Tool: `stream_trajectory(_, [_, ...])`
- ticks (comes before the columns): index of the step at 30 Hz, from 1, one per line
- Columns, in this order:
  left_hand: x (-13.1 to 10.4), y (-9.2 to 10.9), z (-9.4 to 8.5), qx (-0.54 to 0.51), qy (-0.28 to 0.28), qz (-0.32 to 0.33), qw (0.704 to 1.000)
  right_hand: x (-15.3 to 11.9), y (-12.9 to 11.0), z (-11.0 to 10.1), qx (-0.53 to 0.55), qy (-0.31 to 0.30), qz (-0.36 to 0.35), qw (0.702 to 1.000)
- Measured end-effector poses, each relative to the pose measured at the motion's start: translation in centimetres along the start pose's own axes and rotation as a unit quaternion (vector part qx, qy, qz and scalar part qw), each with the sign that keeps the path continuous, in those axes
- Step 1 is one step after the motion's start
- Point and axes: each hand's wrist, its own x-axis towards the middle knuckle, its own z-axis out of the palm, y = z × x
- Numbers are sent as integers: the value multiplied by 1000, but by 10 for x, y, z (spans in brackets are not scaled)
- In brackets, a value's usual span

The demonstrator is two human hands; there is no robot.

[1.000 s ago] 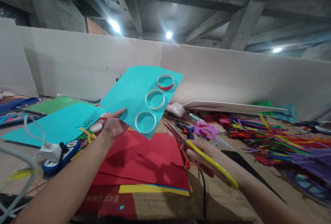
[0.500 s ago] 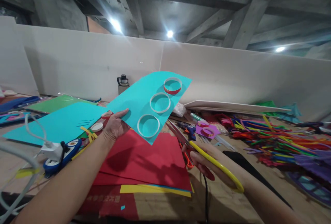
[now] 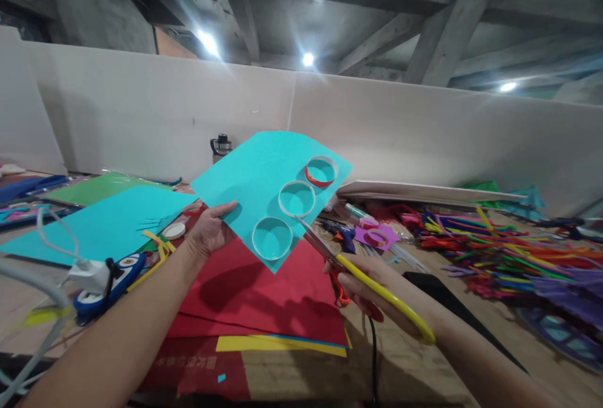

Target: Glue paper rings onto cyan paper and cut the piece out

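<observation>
My left hand (image 3: 213, 227) is closed on the left edge of a turquoise sheet of paper (image 3: 249, 176), thumb on top and fingers beneath. The sheet is held up, tilted, above the table. Three short rings stand in a row along its right side: a red-and-white ring (image 3: 321, 172) at the far end, a white ring (image 3: 296, 199) in the middle and another white ring (image 3: 272, 238) nearest me. My right hand (image 3: 360, 282) grips scissors (image 3: 325, 250) with yellow and red handles. Their blade tips lie over the sheet, between the two nearer rings; whether they touch it I cannot tell.
Red paper sheets (image 3: 264, 304) lie below, over yellow ones. At left are another turquoise sheet (image 3: 94, 223) and a blue-and-white power strip (image 3: 110, 292). Right of me are a glue gun (image 3: 346, 238), purple paper (image 3: 389, 235) with rings, and many coloured pipe cleaners (image 3: 518, 245).
The turquoise sheet has tipped flatter and its ringed edge has come down slightly. The scissors' tips, beside the sheet before, now overlap its right edge.
</observation>
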Motion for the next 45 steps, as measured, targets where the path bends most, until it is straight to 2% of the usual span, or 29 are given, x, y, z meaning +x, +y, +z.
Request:
stream_trajectory(7, [0, -3, -2, 22, -41, -38, 998, 1, -7, 0, -44, -8, -13, 999])
stream_trajectory(17, [1, -3, -4, 27, -61, -39, 997, 1, -6, -2, -47, -10, -22, 999])
stream_trajectory(25, [1, -2, -3, 31, -55, -46, 997, 1, -7, -1, -63, -14, -14, 998])
stream_trajectory(31, [2, -3, -5, 29, -52, -43, 997, 0, -5, -2, -25, -25, -3, 999])
stream_trajectory(45, [4, -3, -9, 50, -68, -52, 995, -1, -2, -1, -44, 3, 9, 999])
